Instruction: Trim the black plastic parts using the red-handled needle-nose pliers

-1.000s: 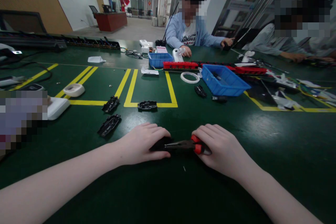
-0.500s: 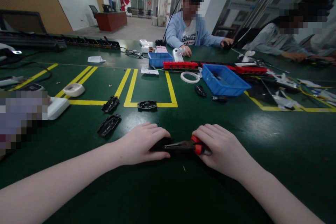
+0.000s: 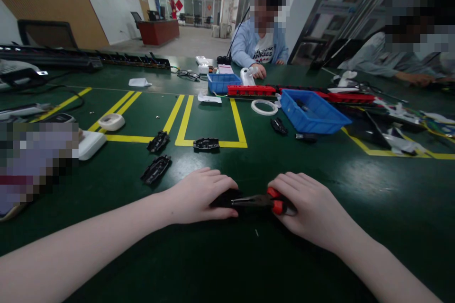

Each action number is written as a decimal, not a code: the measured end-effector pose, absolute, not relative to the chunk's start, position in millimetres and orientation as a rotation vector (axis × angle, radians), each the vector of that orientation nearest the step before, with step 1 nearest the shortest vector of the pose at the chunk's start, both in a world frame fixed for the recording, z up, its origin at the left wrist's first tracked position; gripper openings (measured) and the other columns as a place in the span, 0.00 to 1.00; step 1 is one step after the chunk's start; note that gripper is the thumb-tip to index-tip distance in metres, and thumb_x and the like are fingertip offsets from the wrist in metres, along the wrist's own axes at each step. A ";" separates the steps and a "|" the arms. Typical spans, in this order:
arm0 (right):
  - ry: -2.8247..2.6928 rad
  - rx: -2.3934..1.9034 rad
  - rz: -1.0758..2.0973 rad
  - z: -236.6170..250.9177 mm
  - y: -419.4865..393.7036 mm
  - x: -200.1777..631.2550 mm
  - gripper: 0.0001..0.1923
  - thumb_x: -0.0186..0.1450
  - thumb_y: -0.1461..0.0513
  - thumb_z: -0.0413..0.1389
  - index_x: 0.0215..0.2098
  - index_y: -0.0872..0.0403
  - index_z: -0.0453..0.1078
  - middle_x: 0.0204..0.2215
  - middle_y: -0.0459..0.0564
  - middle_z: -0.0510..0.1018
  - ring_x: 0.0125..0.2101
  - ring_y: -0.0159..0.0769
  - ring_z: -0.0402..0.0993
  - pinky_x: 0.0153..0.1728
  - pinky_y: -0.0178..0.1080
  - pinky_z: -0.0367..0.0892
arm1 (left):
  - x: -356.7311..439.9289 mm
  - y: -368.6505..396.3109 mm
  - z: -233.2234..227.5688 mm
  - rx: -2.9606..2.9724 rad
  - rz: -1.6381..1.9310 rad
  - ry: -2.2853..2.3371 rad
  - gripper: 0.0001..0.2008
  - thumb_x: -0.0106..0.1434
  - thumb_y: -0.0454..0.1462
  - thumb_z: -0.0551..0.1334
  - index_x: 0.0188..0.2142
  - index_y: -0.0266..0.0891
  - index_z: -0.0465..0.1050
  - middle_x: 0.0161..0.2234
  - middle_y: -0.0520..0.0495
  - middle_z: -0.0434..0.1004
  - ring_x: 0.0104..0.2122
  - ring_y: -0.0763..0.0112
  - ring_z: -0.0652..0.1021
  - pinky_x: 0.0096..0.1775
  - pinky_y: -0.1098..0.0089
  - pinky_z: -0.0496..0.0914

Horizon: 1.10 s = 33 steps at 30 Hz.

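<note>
My right hand [image 3: 305,203] is closed round the red handles of needle-nose pliers [image 3: 254,200]. Their dark jaws point left and reach the black plastic part [image 3: 223,199] gripped by my left hand [image 3: 202,195]. Fingers and thumb of that hand wrap the part from both sides, so most of it is hidden. I cannot tell whether the jaw tips bite on it. Below the pliers lies a small pale sliver [image 3: 256,233]. Several black plastic shells rest beyond my left hand, among them one shell [image 3: 156,169] close to my wrist and another shell [image 3: 206,144] on a yellow line.
A large blue bin [image 3: 316,116] and a smaller blue bin [image 3: 223,83] stand farther back. Near them are a white tape roll [image 3: 263,108] and a red rail [image 3: 251,90]. A phone [image 3: 35,165] lies at left beside a white box [image 3: 91,145]. Co-workers sit across the table.
The whole view has shifted slightly, so things sit farther right. My hands keep their hold on the pliers and the black part. The co-worker opposite has drawn one arm in.
</note>
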State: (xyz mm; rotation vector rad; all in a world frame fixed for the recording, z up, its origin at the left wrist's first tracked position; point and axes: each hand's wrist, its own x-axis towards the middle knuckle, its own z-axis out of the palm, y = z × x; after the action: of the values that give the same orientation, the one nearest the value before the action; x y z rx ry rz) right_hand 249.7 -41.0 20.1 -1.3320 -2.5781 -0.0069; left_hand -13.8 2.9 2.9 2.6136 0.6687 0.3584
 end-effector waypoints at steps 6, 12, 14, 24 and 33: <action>-2.585 -1.264 -0.027 18.2 -39.2 249.8 0.10 0.54 0.66 0.53 0.36 0.52 0.69 0.31 0.50 0.77 0.29 0.38 0.72 0.30 0.40 0.67 | -15.7 4.6 2.7 2.644 0.384 0.675 0.19 0.65 0.48 0.63 0.48 0.39 0.68 0.42 0.48 0.76 0.39 0.66 0.76 0.41 0.67 0.68; -2.598 -1.182 -0.102 14.3 -32.1 253.7 0.10 0.54 0.66 0.53 0.35 0.51 0.69 0.29 0.49 0.77 0.27 0.39 0.73 0.26 0.40 0.67 | -16.0 7.0 6.9 2.698 0.349 0.654 0.20 0.65 0.50 0.62 0.47 0.38 0.69 0.42 0.46 0.77 0.39 0.65 0.77 0.42 0.67 0.68; -2.605 -1.183 -0.107 14.0 -31.4 254.1 0.10 0.54 0.66 0.53 0.34 0.50 0.69 0.28 0.49 0.77 0.26 0.39 0.73 0.25 0.40 0.67 | -16.2 7.6 6.9 2.703 0.351 0.650 0.20 0.66 0.50 0.62 0.47 0.37 0.69 0.41 0.46 0.77 0.39 0.65 0.77 0.42 0.67 0.68; -2.606 -1.188 -0.201 14.3 -38.3 249.2 0.11 0.53 0.66 0.53 0.36 0.52 0.69 0.30 0.51 0.77 0.27 0.40 0.73 0.26 0.41 0.67 | -16.9 7.0 4.6 2.704 0.373 0.631 0.19 0.66 0.50 0.62 0.47 0.38 0.68 0.42 0.47 0.77 0.39 0.66 0.77 0.42 0.67 0.68; -2.607 -1.210 -0.196 20.1 -37.7 253.2 0.11 0.54 0.66 0.53 0.35 0.51 0.69 0.30 0.50 0.76 0.28 0.39 0.73 0.27 0.41 0.67 | -15.9 4.6 8.4 2.710 0.349 0.665 0.20 0.66 0.50 0.61 0.48 0.38 0.68 0.42 0.46 0.76 0.40 0.66 0.76 0.42 0.67 0.68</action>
State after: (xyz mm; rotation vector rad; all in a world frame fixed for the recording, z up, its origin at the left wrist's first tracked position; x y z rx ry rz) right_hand 253.2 -37.7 20.1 -1.2098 -2.6066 -0.1959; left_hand -15.9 4.6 8.4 2.7097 0.6651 0.3490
